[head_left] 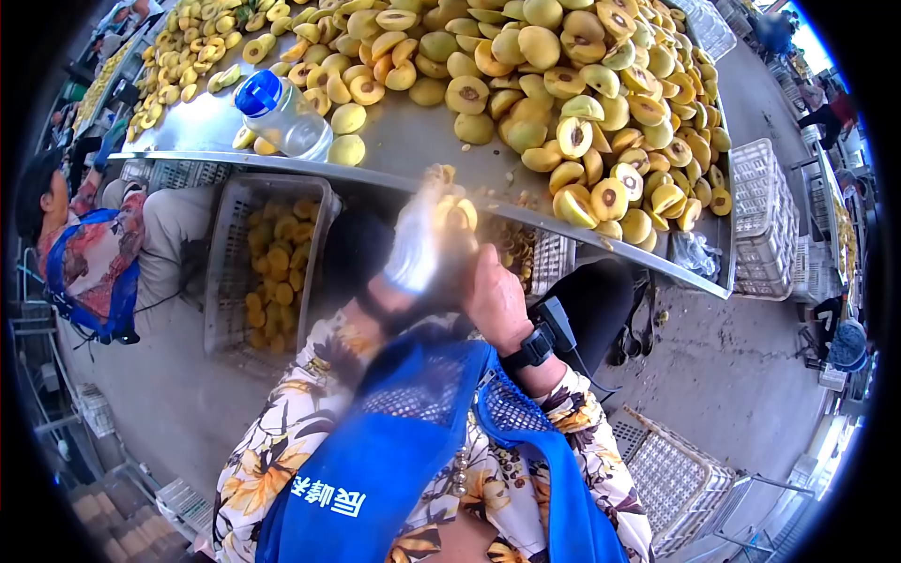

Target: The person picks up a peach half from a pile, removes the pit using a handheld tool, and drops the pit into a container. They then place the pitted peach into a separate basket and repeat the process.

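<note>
My left hand, in a white glove, is raised in front of the table edge. Its fingers are closed around a yellow peach half, blurred by motion. Just below and to the right, my bare right hand is closed, with a black watch on its wrist. What lies in its fingers is hidden and smeared. Behind both hands stands the metal table, bearing a large heap of halved yellow peaches, many with brown centres showing.
A clear bottle with a blue lid stands on the table. A crate of yellow peach pieces is at my left, and another crate sits under the table. White crates stack at the right. A person sits at far left.
</note>
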Tool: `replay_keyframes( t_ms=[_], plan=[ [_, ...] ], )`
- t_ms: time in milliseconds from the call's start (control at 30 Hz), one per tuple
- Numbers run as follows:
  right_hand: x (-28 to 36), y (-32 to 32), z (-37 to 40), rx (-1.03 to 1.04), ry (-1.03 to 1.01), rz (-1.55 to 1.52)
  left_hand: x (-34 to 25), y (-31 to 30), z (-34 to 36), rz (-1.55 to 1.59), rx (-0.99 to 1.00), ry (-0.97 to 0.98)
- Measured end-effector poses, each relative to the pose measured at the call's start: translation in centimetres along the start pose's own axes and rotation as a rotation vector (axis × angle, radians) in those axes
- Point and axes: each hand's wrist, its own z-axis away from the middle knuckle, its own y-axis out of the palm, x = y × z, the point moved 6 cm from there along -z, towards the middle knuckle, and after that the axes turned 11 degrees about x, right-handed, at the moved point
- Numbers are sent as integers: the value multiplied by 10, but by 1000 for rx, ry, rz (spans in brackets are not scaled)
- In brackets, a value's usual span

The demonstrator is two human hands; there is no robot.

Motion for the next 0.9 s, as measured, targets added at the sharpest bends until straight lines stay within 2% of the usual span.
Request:
replay_keyframes(
  t_ms=[100, 167, 233, 333, 433, 500, 633, 733, 800, 900],
  plan=[
    [-2, 5, 1, 42, 12, 42, 16, -17, -6, -496, 89, 167],
    [-8, 10, -1, 62, 16, 73, 3, -12, -2, -401, 100, 66],
    [-11, 11, 0, 48, -55, 119, -5, 0, 9, 13, 73, -249],
    [-12, 7, -2, 60, -121, 193, 5, -2, 8, 285, 108, -429],
    [-15, 3, -4, 7, -195, 195, -19, -1, 3, -712, 334, 196],
    [-20, 11, -8, 19, -145, 115, 17, -27, -7, -507, 181, 69],
    [-17, 26, -8, 32, -64, -123, 24, -24, -1, 20, -76, -308],
    [-20, 34, -4, 73, -44, -140, 18, -20, 5, -7, -97, -402],
    [-8, 16, 3, 25, -191, 71, 26, -20, 7, 113, -90, -392],
    [-29, 18, -14, 62, -131, 285, 25, -11, 10, 328, -101, -351]
  ],
)
